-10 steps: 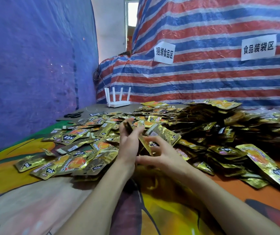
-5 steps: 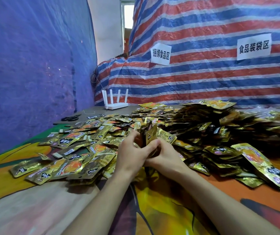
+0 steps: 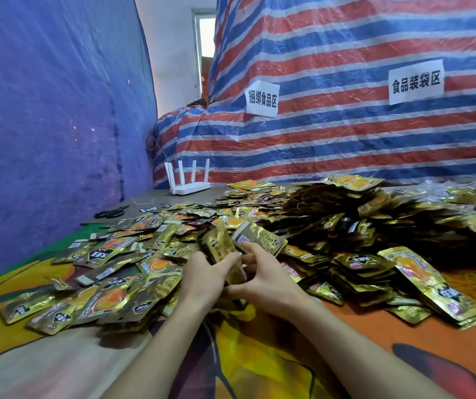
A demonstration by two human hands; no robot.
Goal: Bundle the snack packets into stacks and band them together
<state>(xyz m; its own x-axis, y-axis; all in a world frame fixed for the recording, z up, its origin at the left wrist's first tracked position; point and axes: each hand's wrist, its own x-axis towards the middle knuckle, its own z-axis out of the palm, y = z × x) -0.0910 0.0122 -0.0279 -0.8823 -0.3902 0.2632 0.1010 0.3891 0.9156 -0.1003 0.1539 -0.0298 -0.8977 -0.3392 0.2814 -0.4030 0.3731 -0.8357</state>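
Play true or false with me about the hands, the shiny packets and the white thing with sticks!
1. The left hand and the right hand both hold the stack of gold packets. True.
2. The white router has two antennas. False: it has four.
3. The black scissors lie to the left of the router. True.
4. Three paper signs hang on the striped tarp. False: only two hang there.
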